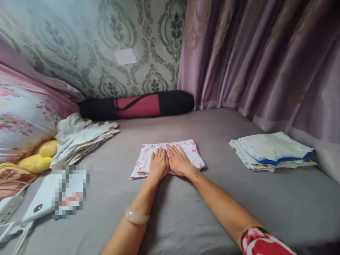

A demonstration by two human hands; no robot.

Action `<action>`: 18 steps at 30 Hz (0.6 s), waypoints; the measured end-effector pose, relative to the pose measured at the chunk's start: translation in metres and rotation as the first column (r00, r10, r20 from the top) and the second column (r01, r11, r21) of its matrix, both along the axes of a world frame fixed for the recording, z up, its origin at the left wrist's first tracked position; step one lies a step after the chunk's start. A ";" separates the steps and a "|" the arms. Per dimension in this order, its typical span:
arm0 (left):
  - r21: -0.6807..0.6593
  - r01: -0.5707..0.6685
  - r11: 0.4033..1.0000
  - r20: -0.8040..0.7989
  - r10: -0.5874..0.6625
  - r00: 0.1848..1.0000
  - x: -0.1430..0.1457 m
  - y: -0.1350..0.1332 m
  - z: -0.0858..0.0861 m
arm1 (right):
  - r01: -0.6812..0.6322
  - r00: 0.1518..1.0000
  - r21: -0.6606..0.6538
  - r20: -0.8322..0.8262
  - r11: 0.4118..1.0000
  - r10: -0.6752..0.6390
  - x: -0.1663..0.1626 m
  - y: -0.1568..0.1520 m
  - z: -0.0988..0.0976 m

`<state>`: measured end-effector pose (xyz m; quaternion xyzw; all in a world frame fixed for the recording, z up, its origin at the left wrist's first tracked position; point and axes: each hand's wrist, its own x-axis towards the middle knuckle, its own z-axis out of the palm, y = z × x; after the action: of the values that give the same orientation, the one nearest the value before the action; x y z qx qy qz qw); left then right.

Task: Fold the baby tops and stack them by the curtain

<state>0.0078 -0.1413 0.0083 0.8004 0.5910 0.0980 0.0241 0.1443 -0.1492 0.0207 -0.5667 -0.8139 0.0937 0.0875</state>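
A folded white cloth (195, 157) with pink and red prints lies on the grey bed sheet (127, 198), straight in front of me. Pressed flat on its near left part is my left hand (159, 163), fingers stretched out. My right hand (178, 160) rests beside it on the middle of the cloth, also flat, with the fingers slightly spread. The two hands touch or nearly touch along their inner edges. Neither hand grips the fabric. Parts of the cloth are hidden under the palms.
At the right lies a stack of folded cloths (276, 147). A pile of pale cloths (82, 140) sits at the left, beside a yellow plush toy (39, 157). Nearer are a white device (45, 194) and cables. A black and red roll bag (138, 105) lies along the wall.
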 end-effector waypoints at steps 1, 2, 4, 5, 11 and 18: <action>0.006 0.007 1.000 -0.015 -0.007 1.000 0.001 -0.001 -0.003 | 0.003 1.000 -0.011 0.002 1.000 -0.003 0.000 -0.001 -0.002; 0.012 0.016 1.000 -0.028 -0.016 0.999 0.002 -0.002 -0.005 | 0.008 1.000 -0.018 0.001 1.000 -0.008 -0.001 -0.002 -0.004; 0.018 0.027 0.999 -0.040 -0.026 0.999 0.001 -0.002 -0.008 | 0.015 1.000 -0.029 -0.007 0.999 -0.015 -0.002 -0.002 -0.005; 0.016 0.026 1.000 -0.040 -0.026 0.999 0.001 -0.002 -0.008 | 0.014 1.000 -0.037 -0.011 0.999 -0.014 -0.002 -0.001 -0.005; 0.031 0.006 1.000 0.008 -0.006 1.000 -0.003 0.001 0.000 | -0.044 0.999 -0.090 -0.006 0.995 0.043 0.016 0.005 0.008; 0.039 -0.173 0.984 -0.035 0.174 0.984 -0.020 0.011 -0.002 | 0.120 0.991 0.006 0.065 0.993 -0.120 0.044 0.012 -0.001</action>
<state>-0.0122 -0.1302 0.0067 0.7479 0.6569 0.0950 -0.0103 0.1883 -0.1370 0.0194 -0.6172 -0.7809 0.0688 0.0671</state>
